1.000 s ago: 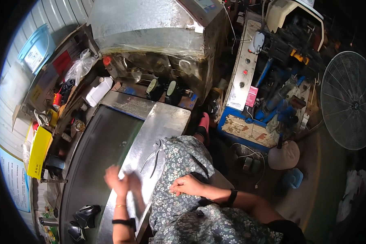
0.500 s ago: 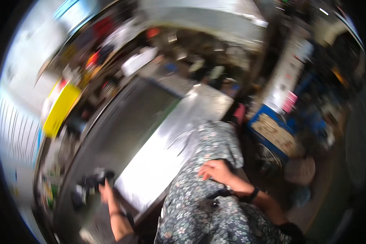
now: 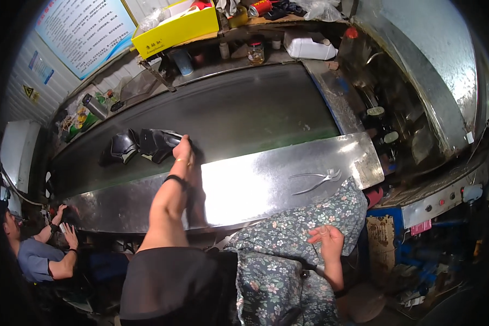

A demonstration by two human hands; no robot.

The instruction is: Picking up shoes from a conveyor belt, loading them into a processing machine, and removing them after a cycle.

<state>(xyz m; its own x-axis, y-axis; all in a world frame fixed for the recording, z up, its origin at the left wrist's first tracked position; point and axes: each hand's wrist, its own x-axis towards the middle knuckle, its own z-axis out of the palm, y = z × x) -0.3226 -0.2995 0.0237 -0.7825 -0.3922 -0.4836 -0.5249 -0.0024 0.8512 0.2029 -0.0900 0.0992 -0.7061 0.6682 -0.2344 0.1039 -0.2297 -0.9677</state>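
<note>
My left hand [image 3: 183,151] reaches out over the dark belt and is closed on the heel end of a black leather shoe [image 3: 156,144]. Another black shoe [image 3: 125,145] stands just left of it on the dark belt [image 3: 244,108]. My right hand [image 3: 329,243] hovers above my lap, over the floral apron [image 3: 288,231]. Its fingers are loosely bent and apart, with nothing visible in them. Metal pincers [image 3: 316,180] lie on the shiny metal ledge [image 3: 277,163], nearer me than the belt.
A co-worker [image 3: 43,250] sits at the far left, hands at the ledge. Behind the belt, a shelf holds a yellow box [image 3: 176,27], a jar [image 3: 255,53] and a white jug [image 3: 309,45]. A machine [image 3: 402,108] stands at the right, with a control panel [image 3: 440,204] below.
My view has swung round and grown sharper. My left arm now stretches farther over the belt, at the shoes. My right hand stays over the apron.
</note>
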